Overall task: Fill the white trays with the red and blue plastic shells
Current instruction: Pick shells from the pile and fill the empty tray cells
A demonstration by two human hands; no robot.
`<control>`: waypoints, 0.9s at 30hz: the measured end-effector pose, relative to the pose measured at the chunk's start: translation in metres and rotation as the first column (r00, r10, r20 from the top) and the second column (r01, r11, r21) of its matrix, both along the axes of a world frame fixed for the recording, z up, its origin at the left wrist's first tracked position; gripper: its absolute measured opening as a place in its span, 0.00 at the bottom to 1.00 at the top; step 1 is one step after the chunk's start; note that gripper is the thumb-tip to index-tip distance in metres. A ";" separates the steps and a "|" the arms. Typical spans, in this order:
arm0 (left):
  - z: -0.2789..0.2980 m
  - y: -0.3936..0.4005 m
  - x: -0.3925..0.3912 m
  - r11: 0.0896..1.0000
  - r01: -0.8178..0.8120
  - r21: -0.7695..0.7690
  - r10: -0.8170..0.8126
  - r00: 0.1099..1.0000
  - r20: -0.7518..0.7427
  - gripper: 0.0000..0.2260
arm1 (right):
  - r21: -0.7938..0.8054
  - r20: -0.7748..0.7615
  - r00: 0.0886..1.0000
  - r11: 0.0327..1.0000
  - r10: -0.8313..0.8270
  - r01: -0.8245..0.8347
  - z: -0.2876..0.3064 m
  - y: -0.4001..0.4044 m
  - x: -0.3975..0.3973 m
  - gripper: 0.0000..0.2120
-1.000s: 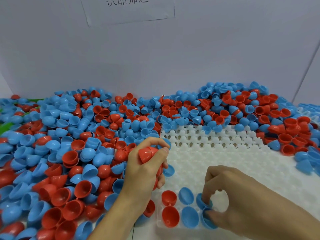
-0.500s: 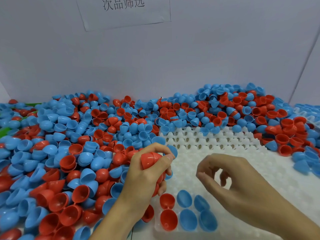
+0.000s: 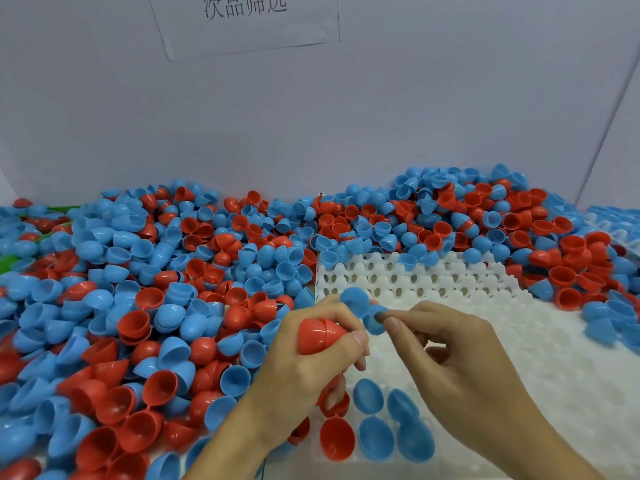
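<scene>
Mid-frame, right hand (image 3: 460,355) pinches blue shell pair (image 3: 365,311) from left hand (image 3: 311,362), which clutches red shells (image 3: 320,336). Next, likely: seat it in empty white tray (image 3: 540,368) pocket beside filled ones, lower centre.

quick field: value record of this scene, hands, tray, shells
left hand: grips a red shell, more red shells held below in the palm
right hand: pinches a blue shell at the fingertips, above the tray
white tray: mostly unfilled
placed shells: two red and four blue in the near-left corner
loose pile: red and blue shells left of and behind the tray
wall: paper sign
</scene>
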State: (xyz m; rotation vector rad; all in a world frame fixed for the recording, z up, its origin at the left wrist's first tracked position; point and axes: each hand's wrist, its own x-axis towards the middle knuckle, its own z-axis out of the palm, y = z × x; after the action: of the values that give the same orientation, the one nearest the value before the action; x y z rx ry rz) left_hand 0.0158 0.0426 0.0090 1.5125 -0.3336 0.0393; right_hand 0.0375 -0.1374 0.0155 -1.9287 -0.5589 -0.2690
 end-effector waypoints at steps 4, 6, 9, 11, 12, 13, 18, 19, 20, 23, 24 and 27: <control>0.002 0.000 -0.002 0.998 0.055 0.025 -0.055 0.998 -0.006 0.11 | 0.094 -0.060 0.996 0.993 -0.068 0.074 0.006 0.001 -0.001 0.06; 0.003 0.001 -0.004 0.996 0.078 0.043 -0.078 0.997 -0.011 0.10 | 0.121 -0.104 0.990 0.987 -0.096 0.108 0.009 0.001 -0.001 0.03; 0.005 0.001 -0.004 0.993 0.104 0.063 -0.104 0.995 0.001 0.10 | 0.132 -0.174 0.978 0.981 -0.119 0.143 0.012 -0.001 -0.002 0.05; 0.006 0.001 -0.004 0.990 0.118 0.077 -0.119 0.993 0.010 0.09 | 0.133 -0.221 0.965 0.976 -0.141 0.173 0.011 -0.003 0.000 0.06; 0.006 0.000 -0.004 0.990 0.118 0.083 -0.119 0.993 0.011 0.09 | 0.134 -0.237 0.960 0.974 -0.146 0.181 0.010 -0.004 0.001 0.05; 0.007 0.001 -0.004 0.990 0.113 0.086 -0.115 0.993 0.014 0.09 | 0.135 -0.248 0.957 0.973 -0.150 0.187 0.008 -0.004 0.002 0.04; 0.006 0.002 -0.001 0.999 -0.028 -0.027 0.029 0.999 0.037 0.09 | 0.062 -0.232 0.962 0.985 -0.144 0.163 0.007 -0.011 0.010 0.05; 0.005 0.002 0.001 0.995 -0.076 -0.064 0.077 0.997 0.020 0.09 | 0.000 -0.211 0.968 0.991 -0.133 0.136 0.009 -0.015 0.011 0.04; 0.004 0.002 0.002 0.988 -0.121 -0.099 0.121 0.993 -0.005 0.09 | -0.075 -0.191 0.975 0.992 -0.112 0.099 0.012 -0.021 0.013 0.03; 0.004 0.001 0.005 0.949 -0.239 -0.206 0.220 0.969 -0.111 0.08 | -0.318 -0.156 0.988 0.947 -0.008 -0.043 0.025 -0.043 0.014 0.05; 0.004 0.001 0.005 0.934 -0.269 -0.233 0.242 0.960 -0.140 0.08 | -0.388 -0.161 0.987 0.917 0.029 -0.090 0.031 -0.050 0.013 0.06; 0.006 0.001 0.006 0.905 -0.317 -0.284 0.270 0.943 -0.192 0.09 | -0.552 -0.209 0.975 0.814 0.076 -0.182 0.042 -0.062 0.008 0.11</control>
State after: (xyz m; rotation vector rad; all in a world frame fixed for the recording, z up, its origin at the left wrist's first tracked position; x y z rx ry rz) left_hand 0.0223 0.0438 0.0154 1.2301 0.0265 0.2097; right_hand 0.0459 -0.1998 0.0570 -2.4471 -0.7025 0.1888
